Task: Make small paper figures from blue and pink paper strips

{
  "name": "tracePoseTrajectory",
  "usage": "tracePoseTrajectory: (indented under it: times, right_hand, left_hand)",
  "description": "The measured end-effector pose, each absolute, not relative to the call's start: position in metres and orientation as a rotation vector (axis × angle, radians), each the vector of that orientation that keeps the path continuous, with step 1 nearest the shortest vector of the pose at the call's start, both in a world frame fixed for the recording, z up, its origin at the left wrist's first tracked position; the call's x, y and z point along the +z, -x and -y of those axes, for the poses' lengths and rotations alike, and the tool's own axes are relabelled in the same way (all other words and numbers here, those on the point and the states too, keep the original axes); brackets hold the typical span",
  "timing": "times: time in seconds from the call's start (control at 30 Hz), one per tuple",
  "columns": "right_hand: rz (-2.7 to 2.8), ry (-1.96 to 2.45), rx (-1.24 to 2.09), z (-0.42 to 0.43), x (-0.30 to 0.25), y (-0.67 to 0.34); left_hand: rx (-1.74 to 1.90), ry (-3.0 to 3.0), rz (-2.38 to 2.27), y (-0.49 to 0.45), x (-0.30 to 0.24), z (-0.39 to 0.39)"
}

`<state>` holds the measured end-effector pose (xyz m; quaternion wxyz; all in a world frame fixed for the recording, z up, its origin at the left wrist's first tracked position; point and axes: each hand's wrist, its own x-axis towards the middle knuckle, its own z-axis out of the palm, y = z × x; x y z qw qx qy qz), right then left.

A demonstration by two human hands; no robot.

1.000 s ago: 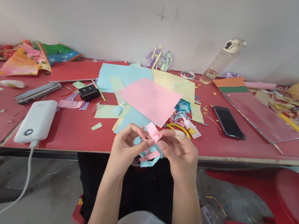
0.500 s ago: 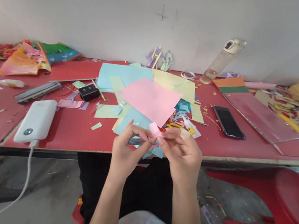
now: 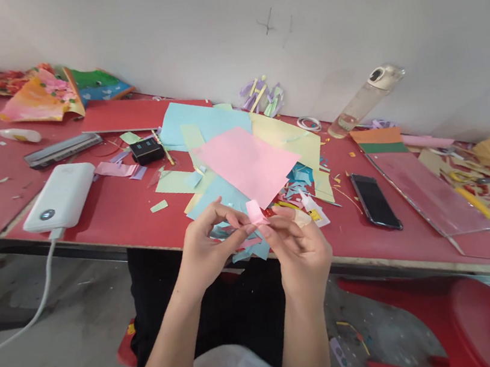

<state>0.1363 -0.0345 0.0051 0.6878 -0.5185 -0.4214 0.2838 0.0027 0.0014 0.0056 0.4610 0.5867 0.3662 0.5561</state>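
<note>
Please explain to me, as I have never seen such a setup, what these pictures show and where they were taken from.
There is no robot here, only a person's bare left hand and right hand. Every picture comes from one camera worn on that person's head, looking forward and down, so the arms enter from the bottom edge.

Between the fingertips of both hands is a small pink paper piece. Beyond them, on the red table, a pink sheet overlaps a blue sheet and a yellow sheet. At the left lies a white device with a cable; at the right are a dark phone and, nearer the wall, a clear bottle.
</note>
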Motion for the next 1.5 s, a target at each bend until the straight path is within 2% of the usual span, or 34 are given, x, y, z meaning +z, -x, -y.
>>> tracePoseTrajectory:
  times: [0.13,0.43,1.13,1.37,1.5]
  right_hand:
    - [0.960,1.174,0.556,0.035,0.005,-0.136]
    - [1.054,1.144,0.637,0.033,0.003,-0.140]
    - [1.188,1.252,0.256,0.049,0.010,-0.137]
    - [1.183,1.243,0.328,0.050,0.013,-0.139]
    - [1.128,1.195,0.482,0.048,0.016,-0.139]
  left_hand:
    - [1.382,-1.473,-0.909,-0.005,0.005,-0.002]
    - [1.325,-1.641,-0.900,0.000,0.004,-0.003]
    - [1.293,-1.858,-0.887,0.008,0.018,0.007]
    - [1.274,-1.904,-0.869,0.008,0.020,0.008]
    - [1.273,-1.711,-0.846,0.010,0.020,0.010]
